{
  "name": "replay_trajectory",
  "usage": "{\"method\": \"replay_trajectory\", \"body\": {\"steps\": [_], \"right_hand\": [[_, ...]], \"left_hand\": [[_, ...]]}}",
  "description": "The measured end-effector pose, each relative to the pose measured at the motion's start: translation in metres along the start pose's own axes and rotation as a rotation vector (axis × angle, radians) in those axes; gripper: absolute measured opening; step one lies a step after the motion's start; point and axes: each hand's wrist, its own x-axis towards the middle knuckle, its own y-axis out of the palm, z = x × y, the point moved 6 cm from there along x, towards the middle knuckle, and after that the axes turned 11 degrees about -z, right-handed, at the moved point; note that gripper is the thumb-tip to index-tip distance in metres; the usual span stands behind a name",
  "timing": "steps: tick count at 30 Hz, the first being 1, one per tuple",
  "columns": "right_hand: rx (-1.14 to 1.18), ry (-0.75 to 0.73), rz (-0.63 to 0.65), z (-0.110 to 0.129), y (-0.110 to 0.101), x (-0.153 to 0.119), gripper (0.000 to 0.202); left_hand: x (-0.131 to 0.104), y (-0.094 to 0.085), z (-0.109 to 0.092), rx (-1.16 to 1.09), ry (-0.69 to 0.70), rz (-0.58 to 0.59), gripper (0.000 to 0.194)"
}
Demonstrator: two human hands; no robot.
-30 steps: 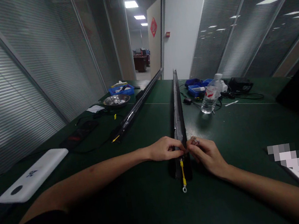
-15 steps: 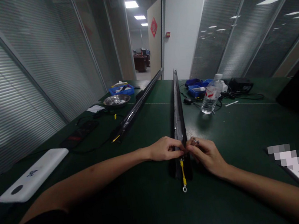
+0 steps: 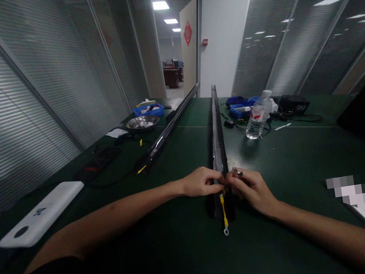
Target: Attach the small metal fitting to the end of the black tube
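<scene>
A long dark channel (image 3: 216, 136) runs away from me over the green table, with greyish film along it. At its near end my left hand (image 3: 206, 181) has thumb and fingers pinched together over the channel. My right hand (image 3: 249, 186) is closed at the right edge, its fingertips touching or nearly touching the left ones. Whatever lies between the fingertips is too small and hidden to name. Just below the fingers, a short yellow wire (image 3: 224, 211) with a metal ring terminal points toward me.
A second wrapped bar (image 3: 167, 129) lies to the left, past a white power bank (image 3: 41, 215). Farther back are a metal bowl (image 3: 142, 123) and a blue tray (image 3: 149, 110). A water bottle (image 3: 257, 119), cables and blue bins stand at the right.
Both hands stay almost in the same place. The ring end of the yellow wire has shifted very slightly to the right.
</scene>
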Motion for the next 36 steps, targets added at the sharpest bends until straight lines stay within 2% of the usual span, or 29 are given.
{"method": "replay_trajectory", "body": {"steps": [7, 17, 22, 31, 36], "right_hand": [[-0.014, -0.021, -0.007, 0.0017, -0.0007, 0.0003, 0.029], [0.024, -0.007, 0.011, 0.0023, 0.0009, 0.0013, 0.032], [0.005, -0.027, 0.003, 0.0025, -0.0002, 0.0006, 0.032], [0.037, 0.077, -0.044, -0.0039, -0.0021, -0.0012, 0.032], [0.068, 0.081, -0.041, -0.0060, -0.0013, -0.0015, 0.032]], "left_hand": [[-0.0009, 0.0006, 0.0026, 0.006, -0.037, 0.007, 0.018], [-0.0008, -0.0004, -0.0006, 0.006, 0.003, 0.004, 0.017], [-0.0009, -0.0012, -0.0014, 0.001, -0.022, 0.009, 0.019], [0.0001, -0.0002, -0.0013, 0.002, 0.037, 0.016, 0.019], [0.0004, 0.0001, -0.0022, 0.005, 0.038, 0.026, 0.020]]}}
